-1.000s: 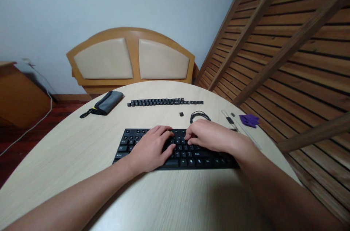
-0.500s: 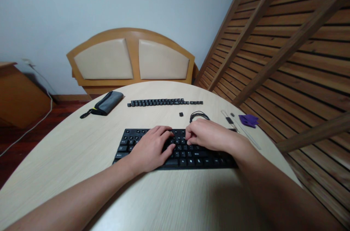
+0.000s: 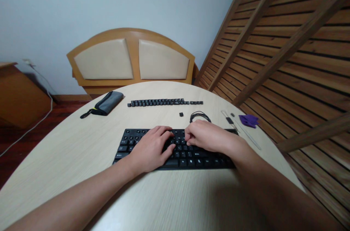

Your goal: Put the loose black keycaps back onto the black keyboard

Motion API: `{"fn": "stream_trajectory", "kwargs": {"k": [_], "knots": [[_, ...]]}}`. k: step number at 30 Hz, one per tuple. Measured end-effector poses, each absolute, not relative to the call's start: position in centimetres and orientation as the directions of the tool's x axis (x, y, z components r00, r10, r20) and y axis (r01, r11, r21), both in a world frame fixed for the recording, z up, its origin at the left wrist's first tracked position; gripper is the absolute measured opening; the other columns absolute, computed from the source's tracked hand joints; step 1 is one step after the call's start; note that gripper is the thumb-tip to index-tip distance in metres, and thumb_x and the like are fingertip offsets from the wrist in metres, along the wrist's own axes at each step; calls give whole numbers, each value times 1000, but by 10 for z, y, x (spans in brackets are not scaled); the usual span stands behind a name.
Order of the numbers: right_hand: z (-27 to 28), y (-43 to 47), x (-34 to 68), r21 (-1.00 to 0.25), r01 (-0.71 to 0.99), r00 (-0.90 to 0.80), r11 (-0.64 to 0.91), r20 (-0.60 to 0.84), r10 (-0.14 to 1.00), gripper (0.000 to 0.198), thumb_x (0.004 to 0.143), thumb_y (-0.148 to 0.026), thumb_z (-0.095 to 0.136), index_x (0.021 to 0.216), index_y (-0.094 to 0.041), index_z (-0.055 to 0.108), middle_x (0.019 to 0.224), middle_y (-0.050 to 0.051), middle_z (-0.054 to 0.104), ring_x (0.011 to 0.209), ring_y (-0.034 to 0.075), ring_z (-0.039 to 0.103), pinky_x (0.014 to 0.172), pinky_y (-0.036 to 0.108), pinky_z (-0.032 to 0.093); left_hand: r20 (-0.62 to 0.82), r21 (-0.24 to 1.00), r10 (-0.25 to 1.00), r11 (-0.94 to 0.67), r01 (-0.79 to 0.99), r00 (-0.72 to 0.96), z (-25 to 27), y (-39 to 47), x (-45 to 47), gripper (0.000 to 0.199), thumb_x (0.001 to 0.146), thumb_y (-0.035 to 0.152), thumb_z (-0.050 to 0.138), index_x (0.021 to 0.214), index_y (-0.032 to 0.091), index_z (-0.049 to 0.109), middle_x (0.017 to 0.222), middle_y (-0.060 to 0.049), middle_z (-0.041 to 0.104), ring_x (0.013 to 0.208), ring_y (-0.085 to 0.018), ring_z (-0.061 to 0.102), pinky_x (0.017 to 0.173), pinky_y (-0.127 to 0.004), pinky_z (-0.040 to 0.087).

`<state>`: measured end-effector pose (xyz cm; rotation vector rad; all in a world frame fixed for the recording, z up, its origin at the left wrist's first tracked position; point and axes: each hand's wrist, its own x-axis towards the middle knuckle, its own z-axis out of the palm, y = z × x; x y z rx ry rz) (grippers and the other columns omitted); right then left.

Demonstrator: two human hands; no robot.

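Note:
A black keyboard lies on the table before me, its keys partly covered by my hands. Across its middle rests my left hand, palm down, with thumb and fingers apart and nothing held. My right hand is closed over the right-middle keys, fingers curled down against them. Whatever sits between its fingertips is hidden. Beyond the keyboard, one loose keycap lies on the tabletop. Farther back stands a row of several black keycaps.
A coiled black cable sits behind my right hand. On the right are a wire keycap puller, a thin stick-like tool and a purple cloth. At left lies a grey pouch on the round table.
My right hand has shifted very slightly left over the keys. My left hand, the keyboard and the loose keycaps stay where they were.

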<state>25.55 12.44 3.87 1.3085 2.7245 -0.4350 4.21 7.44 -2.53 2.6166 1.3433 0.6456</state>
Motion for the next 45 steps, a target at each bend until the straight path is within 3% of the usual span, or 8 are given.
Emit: {"fn": "stream_trajectory", "kwargs": {"k": [6, 9, 14, 16, 19, 28, 37, 45], "knots": [[41, 134, 263, -367, 731, -674, 575, -252, 695, 8, 81, -27, 70, 82, -23, 77, 76, 1, 75, 71, 18, 66, 62, 26, 43, 320, 312, 797, -599, 737, 512, -25, 74, 42, 26, 97, 33, 53, 115, 17, 63, 126, -10, 62, 118, -27, 57, 104, -48, 47], [37, 143, 267, -399, 689, -704, 605, -170, 690, 20, 90, -34, 62, 84, -21, 76, 79, 2, 75, 72, 18, 66, 66, 27, 46, 324, 315, 796, -600, 735, 511, -25, 74, 42, 26, 97, 33, 53, 115, 17, 62, 126, -11, 62, 118, -28, 57, 104, -48, 47], [3, 164, 271, -272, 704, -625, 656, 200, 754, 28, 96, -26, 53, 117, -17, 68, 125, 12, 68, 118, 25, 59, 102, 40, 44, 337, 316, 791, -607, 729, 512, -25, 74, 42, 25, 97, 33, 52, 114, 18, 63, 125, -11, 63, 117, -28, 57, 103, -48, 47], [-11, 170, 273, -250, 681, -656, 688, 208, 725, 38, 97, -28, 52, 132, -17, 60, 145, 15, 55, 135, 27, 47, 111, 47, 36, 336, 317, 790, -607, 729, 513, -24, 74, 42, 25, 97, 33, 52, 113, 18, 63, 125, -11, 62, 117, -28, 57, 103, -48, 47], [-24, 174, 275, -245, 685, -668, 686, 164, 726, 45, 100, -32, 46, 142, -16, 53, 154, 15, 43, 142, 27, 39, 115, 48, 32, 328, 315, 794, -603, 733, 512, -24, 74, 42, 25, 97, 32, 53, 114, 17, 63, 126, -11, 62, 118, -27, 57, 104, -47, 47], [-22, 173, 273, -212, 673, -687, 709, 176, 705, 34, 101, -27, 44, 121, -17, 70, 138, 13, 58, 127, 26, 53, 109, 43, 39, 330, 319, 793, -604, 731, 512, -24, 74, 42, 24, 97, 32, 52, 113, 17, 62, 125, -11, 62, 117, -27, 57, 104, -48, 47], [-14, 172, 269, -303, 718, -602, 626, 180, 778, 13, 90, -19, 60, 90, -18, 73, 99, 5, 71, 94, 19, 65, 88, 30, 46, 314, 308, 800, -595, 743, 511, -24, 74, 42, 25, 97, 32, 53, 114, 17, 62, 126, -10, 61, 118, -27, 56, 104, -46, 47], [-4, 170, 274, -362, 758, -524, 543, 158, 837, 20, 88, -19, 61, 106, -17, 69, 103, 7, 74, 94, 21, 66, 83, 30, 48, 315, 310, 799, -596, 740, 512, -24, 74, 41, 25, 97, 32, 53, 115, 17, 62, 126, -10, 61, 118, -27, 56, 104, -46, 47]]}}
